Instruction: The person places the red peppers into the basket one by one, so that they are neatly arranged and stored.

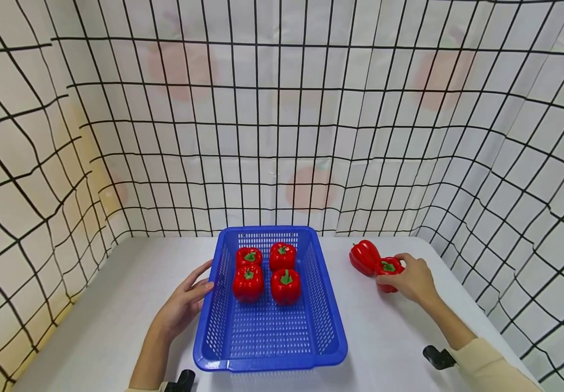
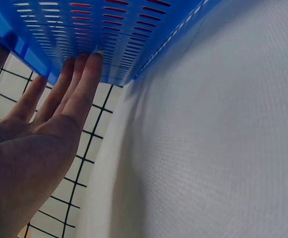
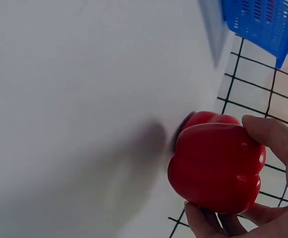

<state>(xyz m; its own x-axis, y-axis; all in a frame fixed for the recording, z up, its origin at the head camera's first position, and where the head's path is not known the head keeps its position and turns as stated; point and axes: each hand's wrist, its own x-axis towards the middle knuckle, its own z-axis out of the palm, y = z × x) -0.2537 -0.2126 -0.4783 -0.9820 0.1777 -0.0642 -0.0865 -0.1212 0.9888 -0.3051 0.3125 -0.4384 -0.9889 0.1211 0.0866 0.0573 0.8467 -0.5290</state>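
Note:
My right hand grips a red bell pepper at the right, thumb on one side and fingers on the other. In the right wrist view this bell pepper hides most of a second one. That other red bell pepper lies on its side just left of the held one. With fingers fairly straight, my left hand touches the left side of a blue plastic basket. The left wrist view shows its fingertips against the slotted wall. Several red bell peppers stand upright inside, green stems up.
A white tabletop carries the basket in the middle. Black wire grid over pale sheeting encloses the back and both sides. The basket's raised right wall stands between the held pepper and those inside.

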